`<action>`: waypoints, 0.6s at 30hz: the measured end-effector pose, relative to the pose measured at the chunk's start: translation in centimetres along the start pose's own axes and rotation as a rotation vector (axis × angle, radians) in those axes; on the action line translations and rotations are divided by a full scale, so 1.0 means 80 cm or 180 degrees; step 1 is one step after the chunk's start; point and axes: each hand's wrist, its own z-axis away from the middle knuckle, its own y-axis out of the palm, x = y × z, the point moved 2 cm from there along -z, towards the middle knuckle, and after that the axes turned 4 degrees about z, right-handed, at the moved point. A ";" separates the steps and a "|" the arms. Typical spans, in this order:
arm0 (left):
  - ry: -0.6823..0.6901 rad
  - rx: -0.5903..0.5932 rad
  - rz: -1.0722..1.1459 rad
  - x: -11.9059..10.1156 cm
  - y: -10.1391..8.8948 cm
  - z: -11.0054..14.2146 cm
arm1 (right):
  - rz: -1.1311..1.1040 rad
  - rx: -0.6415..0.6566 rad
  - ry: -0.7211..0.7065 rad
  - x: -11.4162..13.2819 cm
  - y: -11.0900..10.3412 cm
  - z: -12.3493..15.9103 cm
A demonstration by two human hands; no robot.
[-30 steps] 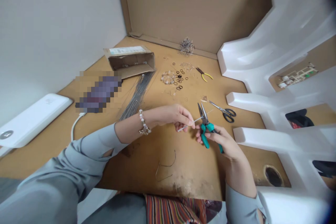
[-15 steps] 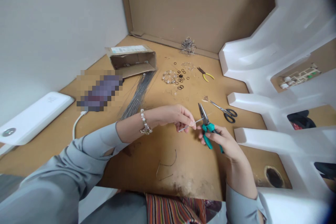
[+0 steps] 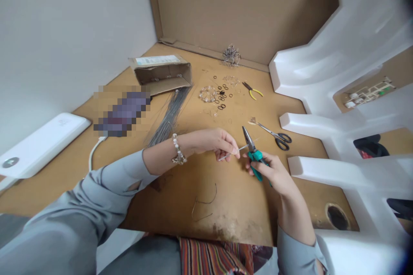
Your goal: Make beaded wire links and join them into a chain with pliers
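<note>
Pliers [image 3: 254, 155] now squeezed narrower in right fingers [image 3: 265, 169], thin rod [image 3: 244, 148] pinched between left fingers [image 3: 229, 142]

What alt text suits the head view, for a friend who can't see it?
A left hand holds a thin rod while the right hand holds green pliers across it, above a desk. Beyond lie scissors, yellow pliers and dark rings; wires lie left.

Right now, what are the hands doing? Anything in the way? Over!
Left hand pinching wire. Right hand gripping teal pliers, jaws at the wire. Scissors nearby, not blocking.
</note>
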 end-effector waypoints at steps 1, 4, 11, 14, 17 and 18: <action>0.0001 0.0000 -0.0008 0.001 0.000 0.000 | 0.0044 -0.0030 -0.0007 0.002 0.001 0.000; 0.0025 0.0002 -0.0022 0.003 -0.002 -0.002 | 0.0239 -0.0135 -0.0037 0.006 0.002 0.002; 0.0057 0.0053 -0.0052 0.004 -0.006 -0.003 | 0.0913 -0.0521 -0.0084 0.005 0.008 0.001; 0.0100 0.0084 -0.0023 0.008 -0.011 -0.005 | 0.1203 -0.0668 -0.0123 0.003 0.012 -0.001; 0.0132 0.0078 0.0047 0.015 -0.016 -0.008 | 0.1733 -0.1031 -0.0099 0.004 0.015 -0.002; 0.0127 0.0070 0.0057 0.017 -0.017 -0.009 | 0.1964 -0.1169 -0.0069 0.005 0.015 -0.002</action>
